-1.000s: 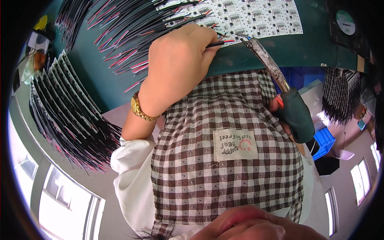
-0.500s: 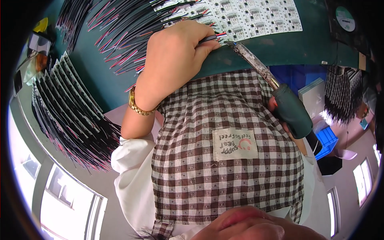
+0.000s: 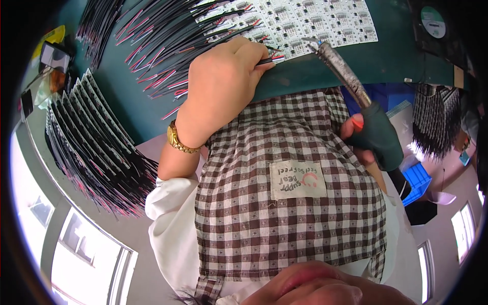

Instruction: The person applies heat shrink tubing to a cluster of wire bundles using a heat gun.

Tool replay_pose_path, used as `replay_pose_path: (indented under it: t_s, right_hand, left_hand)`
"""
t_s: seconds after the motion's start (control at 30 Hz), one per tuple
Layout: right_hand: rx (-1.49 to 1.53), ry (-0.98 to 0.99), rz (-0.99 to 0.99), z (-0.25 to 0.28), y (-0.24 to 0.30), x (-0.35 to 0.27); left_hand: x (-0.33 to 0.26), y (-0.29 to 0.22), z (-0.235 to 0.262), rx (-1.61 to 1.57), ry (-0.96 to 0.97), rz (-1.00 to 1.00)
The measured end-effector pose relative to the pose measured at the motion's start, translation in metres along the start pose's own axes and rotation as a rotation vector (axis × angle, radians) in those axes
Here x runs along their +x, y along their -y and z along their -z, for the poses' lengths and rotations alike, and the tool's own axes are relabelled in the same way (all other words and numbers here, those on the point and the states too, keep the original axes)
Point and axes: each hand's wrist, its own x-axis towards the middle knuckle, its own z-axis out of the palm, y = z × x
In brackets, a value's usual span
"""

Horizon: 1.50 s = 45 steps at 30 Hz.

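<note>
One blue crate [image 3: 418,184], contents unclear, sits beyond the soldering iron [image 3: 378,129]

Circuit boards [image 3: 315,23], wires [image 3: 173,40] and a soldering iron [image 3: 373,122] suggest an electronics workshop.

Checks and Gold

Around the left hand [image 3: 221,84], we see a gold watch [image 3: 173,136] behind, a brown-and-white checked apron [image 3: 290,223] below, black cables [image 3: 175,31] to the left, white circuit boards [image 3: 316,23] beyond, dark green worktop [image 3: 371,63] beneath.
</note>
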Motion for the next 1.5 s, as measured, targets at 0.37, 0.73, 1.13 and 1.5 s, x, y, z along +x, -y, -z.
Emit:
replay_pose_path:
  t_s: [0.37, 0.73, 1.13, 1.5]
  right_hand:
    - [0.362, -0.066, 0.293, 0.002, -0.017, 0.0]
    - [0.416, -0.055, 0.346, 0.005, -0.014, 0.002]
    - [0.289, -0.03, -0.372, 0.023, 0.033, -0.001]
    - [0.361, -0.045, 0.09, 0.012, 0.005, -0.016]
  left_hand:
    - [0.006, -0.013, 0.029, -0.293, -0.272, 0.178]
    - [0.025, -0.025, -0.029, -0.047, -0.201, 0.026]
    - [0.018, -0.026, -0.038, -0.014, -0.267, 0.087]
    - [0.019, -0.026, -0.038, -0.046, -0.28, 0.092]
